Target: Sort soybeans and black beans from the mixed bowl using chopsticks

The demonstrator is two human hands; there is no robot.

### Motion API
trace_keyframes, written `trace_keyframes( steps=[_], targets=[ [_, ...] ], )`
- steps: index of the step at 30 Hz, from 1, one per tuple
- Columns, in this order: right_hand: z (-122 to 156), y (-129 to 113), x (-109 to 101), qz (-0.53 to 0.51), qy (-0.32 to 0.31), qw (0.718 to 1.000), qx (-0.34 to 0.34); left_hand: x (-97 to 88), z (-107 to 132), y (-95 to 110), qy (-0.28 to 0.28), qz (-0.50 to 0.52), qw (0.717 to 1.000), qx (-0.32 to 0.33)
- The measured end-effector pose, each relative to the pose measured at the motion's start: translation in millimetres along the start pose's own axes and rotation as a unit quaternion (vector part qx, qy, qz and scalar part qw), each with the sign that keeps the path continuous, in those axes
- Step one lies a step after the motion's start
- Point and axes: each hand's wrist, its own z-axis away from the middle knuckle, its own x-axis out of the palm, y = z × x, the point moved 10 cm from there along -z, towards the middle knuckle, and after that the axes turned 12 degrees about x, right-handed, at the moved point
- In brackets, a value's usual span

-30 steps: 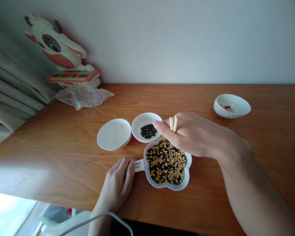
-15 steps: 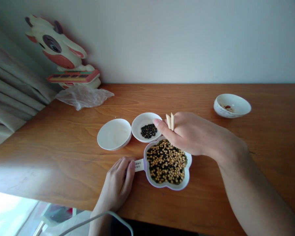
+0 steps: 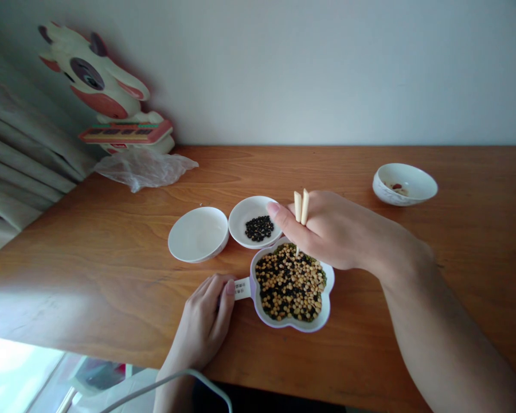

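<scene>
My right hand (image 3: 331,232) is closed around a pair of pale chopsticks (image 3: 301,207), whose tips dip into the far edge of a flower-shaped white dish (image 3: 292,326) filled with mixed yellow, black and green beans. My left hand (image 3: 206,321) rests on the table, fingers curled around the dish's short handle (image 3: 242,288). Just beyond the dish sits a small white bowl (image 3: 255,221) holding black beans, with an empty white bowl (image 3: 198,234) to its left.
A white bowl (image 3: 405,183) with a few reddish bits sits far right on the wooden table (image 3: 112,246). A crumpled plastic bag (image 3: 143,167) and a cartoon cow figure (image 3: 105,94) stand at the back left by a curtain (image 3: 17,166). A white cable (image 3: 172,381) hangs below the table edge.
My right hand has tilted the chopsticks more upright, and their tips now show over the mixed beans. My left hand and the bowls stay put.
</scene>
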Motion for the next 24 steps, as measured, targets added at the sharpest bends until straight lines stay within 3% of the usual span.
trace_keyframes(
  steps=[8, 12, 19, 24],
  targets=[
    [3.5, 3.3, -7.5, -0.091, -0.006, 0.995, -0.027, -1.5, -0.4, 2.5, 0.001, -0.004, 1.000, 0.005],
    [7.2, 19.7, -21.1, -0.119, 0.020, 0.993, -0.003, -1.8, -1.0, 2.1, 0.003, -0.013, 1.000, 0.006],
    [25.4, 55.8, -65.1, -0.149, 0.119, 0.981, 0.037, -2.8, -1.6, 2.8, 0.010, -0.024, 1.000, 0.012],
    [24.4, 78.8, -66.7, -0.139, 0.123, 0.979, 0.086, -2.3, -1.7, 3.6, 0.006, -0.015, 1.000, 0.008]
  ],
)
